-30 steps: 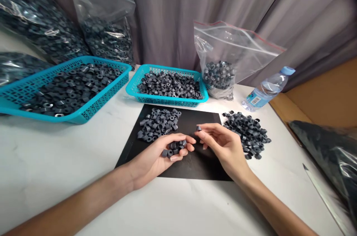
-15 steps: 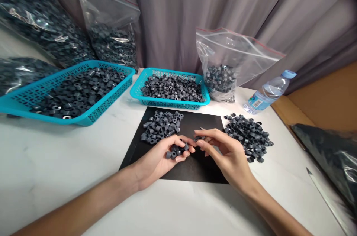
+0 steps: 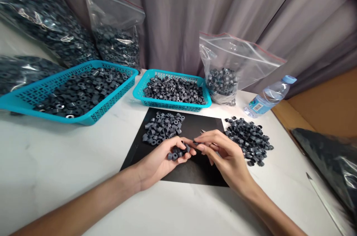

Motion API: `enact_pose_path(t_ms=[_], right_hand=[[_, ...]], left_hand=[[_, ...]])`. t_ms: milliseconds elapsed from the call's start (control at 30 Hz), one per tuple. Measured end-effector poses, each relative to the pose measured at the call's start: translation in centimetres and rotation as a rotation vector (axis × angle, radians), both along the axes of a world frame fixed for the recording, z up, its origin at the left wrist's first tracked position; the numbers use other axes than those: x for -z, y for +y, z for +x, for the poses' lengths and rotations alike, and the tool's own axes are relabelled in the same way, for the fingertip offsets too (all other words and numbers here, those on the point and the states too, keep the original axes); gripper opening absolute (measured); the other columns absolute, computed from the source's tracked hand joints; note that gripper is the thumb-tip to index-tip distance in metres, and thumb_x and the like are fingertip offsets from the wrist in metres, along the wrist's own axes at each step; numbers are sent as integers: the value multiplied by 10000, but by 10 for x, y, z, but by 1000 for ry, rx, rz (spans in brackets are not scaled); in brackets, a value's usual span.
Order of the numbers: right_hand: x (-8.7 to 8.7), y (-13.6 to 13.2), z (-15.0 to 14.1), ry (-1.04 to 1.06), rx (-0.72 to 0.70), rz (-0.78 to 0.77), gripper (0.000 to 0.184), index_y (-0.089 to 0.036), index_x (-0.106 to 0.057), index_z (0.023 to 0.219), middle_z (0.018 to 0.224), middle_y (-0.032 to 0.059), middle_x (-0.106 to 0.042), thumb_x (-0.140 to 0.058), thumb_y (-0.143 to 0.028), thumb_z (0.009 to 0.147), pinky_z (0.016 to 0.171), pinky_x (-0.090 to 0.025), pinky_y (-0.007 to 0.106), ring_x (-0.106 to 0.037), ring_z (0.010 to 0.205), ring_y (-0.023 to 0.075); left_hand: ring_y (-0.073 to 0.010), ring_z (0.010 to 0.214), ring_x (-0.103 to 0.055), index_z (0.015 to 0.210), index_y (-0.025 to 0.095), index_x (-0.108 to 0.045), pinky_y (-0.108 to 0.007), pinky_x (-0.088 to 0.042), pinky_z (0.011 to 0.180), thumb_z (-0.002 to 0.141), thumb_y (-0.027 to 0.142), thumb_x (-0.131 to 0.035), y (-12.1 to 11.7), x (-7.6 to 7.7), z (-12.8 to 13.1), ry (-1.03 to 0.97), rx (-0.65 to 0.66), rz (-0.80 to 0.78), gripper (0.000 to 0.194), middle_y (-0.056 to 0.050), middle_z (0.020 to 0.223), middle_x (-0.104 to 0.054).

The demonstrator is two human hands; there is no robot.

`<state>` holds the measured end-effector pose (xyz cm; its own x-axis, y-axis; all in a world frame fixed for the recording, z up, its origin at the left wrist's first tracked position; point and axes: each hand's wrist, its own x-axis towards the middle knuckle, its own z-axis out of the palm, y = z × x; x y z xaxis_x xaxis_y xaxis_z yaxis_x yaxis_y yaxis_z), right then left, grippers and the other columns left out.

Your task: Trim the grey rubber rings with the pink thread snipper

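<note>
The left hand [image 3: 163, 153] cups grey rings [image 3: 174, 156] — likely light, stiff, best taken by the sides — while the right hand [image 3: 227, 152] pinches a dark piece [image 3: 196, 142].

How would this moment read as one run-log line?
left hand: cupping short grey cylinders | right hand: pinching small grey piece | beneath: black mat | beyond: turquoise baskets

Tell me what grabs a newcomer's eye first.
Two blue baskets of small dark rings would likely stand out first, at the white table's back and left. Next, perhaps, the black mat in the middle, over which the left hand cups several rings and the right hand pinches a small piece.
</note>
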<state>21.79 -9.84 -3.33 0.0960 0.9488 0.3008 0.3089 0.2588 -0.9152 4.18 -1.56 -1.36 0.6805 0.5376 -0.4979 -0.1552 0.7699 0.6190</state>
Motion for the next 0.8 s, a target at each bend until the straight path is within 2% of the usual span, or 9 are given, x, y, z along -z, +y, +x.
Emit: enact_pose_path(t_ms=[100, 233, 433, 800], right_hand=[[1, 1, 1, 16, -25, -56, 195, -275, -755, 1086, 1032, 71, -589, -629, -320, 945, 460, -471, 209, -574, 694, 124], [1, -1, 0, 12, -46, -77, 217, -289, -748, 1124, 1026, 68, -564, -618, -313, 951, 486, -491, 205, -586, 739, 132], [-1, -1, -3, -46, -23, -10, 223, -282, -709, 1158, 1021, 66, -620, -602, -277, 962, 643, -555, 257, -605, 813, 159], [1, -3, -3, -146, 8, 11, 213, -254, -682, 1158, 960, 51, -660, -605, -263, 960, 666, -541, 282, -624, 773, 159]], left_hand=[[-125, 743, -565, 833, 75, -752, -180, -434, 637, 770, 93, -556, -1, -1, -1, 7, -10, -7, 207, -101, 810, -684], [-129, 764, -572, 820, 93, -749, -197, -446, 684, 771, 101, -563, -3, -1, -2, 4, -2, 26, 192, -77, 813, -674], [-154, 825, -584, 838, 110, -758, -249, -460, 770, 763, 102, -575, -4, 0, -1, 15, 0, 89, 198, -81, 884, -688], [-130, 807, -580, 867, 108, -757, -232, -455, 775, 789, 125, -586, -3, 1, -1, 15, 23, 96, 189, -65, 875, -691]])
